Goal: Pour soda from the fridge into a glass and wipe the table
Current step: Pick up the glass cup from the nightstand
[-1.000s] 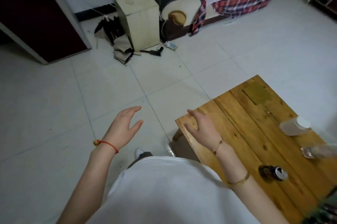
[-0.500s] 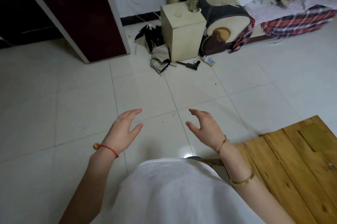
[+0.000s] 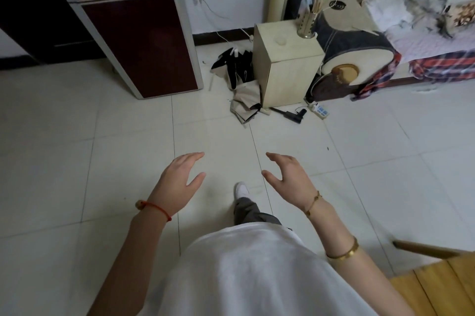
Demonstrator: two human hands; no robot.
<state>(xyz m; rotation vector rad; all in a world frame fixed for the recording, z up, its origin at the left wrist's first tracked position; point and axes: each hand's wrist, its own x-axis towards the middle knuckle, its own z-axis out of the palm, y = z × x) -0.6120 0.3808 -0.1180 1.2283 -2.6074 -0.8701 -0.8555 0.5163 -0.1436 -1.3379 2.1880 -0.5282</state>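
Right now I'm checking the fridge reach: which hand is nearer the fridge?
Left. The left hand hangs below the fridge; the right hand is farther right.

Fridge (image 3: 123,32) far left, doors shut; small cabinet (image 3: 288,63) right of it, against sofa (image 3: 372,40); table (image 3: 442,287) corner near right; both empty hands (image 3: 180,182) (image 3: 288,179) over floor (image 3: 102,161) between.

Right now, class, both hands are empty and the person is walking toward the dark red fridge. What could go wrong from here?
1. The folded umbrellas and black cable lie on the white tiled floor beside the beige wooden cabinet; a wide step could trip.
2. The dark red fridge doors are shut; a hard pull with the left hand or right hand might shake bottles inside, though its contents are hidden.
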